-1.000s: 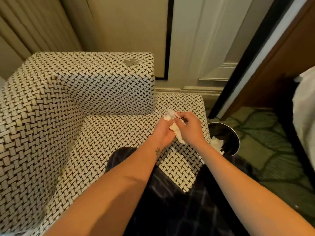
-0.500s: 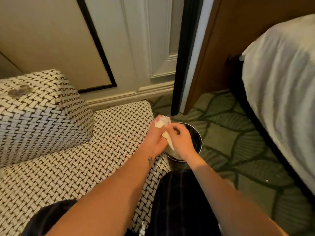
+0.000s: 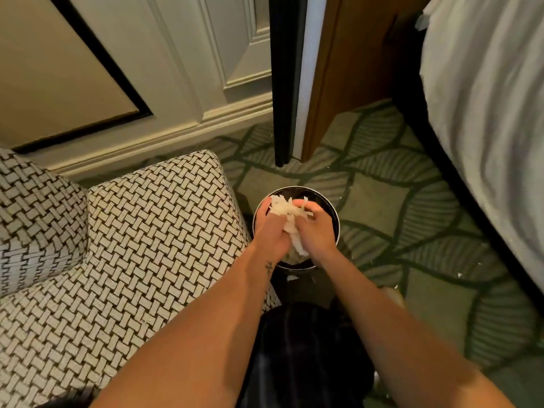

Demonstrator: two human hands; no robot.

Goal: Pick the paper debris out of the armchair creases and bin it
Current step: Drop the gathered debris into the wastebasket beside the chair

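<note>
A crumpled wad of white paper debris is pressed between my left hand and my right hand. Both hands are cupped together directly over the round black bin on the carpet. More pale paper lies inside the bin, below my wrists. The woven black-and-white armchair fills the left side, its seat edge just left of the bin. No paper shows on the visible part of the seat.
A bed with a white cover runs along the right. A dark door edge and wooden panel stand behind the bin. Small white scraps dot the green leaf-patterned carpet. My dark-trousered knee is at the bottom centre.
Both hands carried the paper wad from over the armchair seat rightwards to above the bin. The view swung right with them, away from the chair back and toward the bed.
</note>
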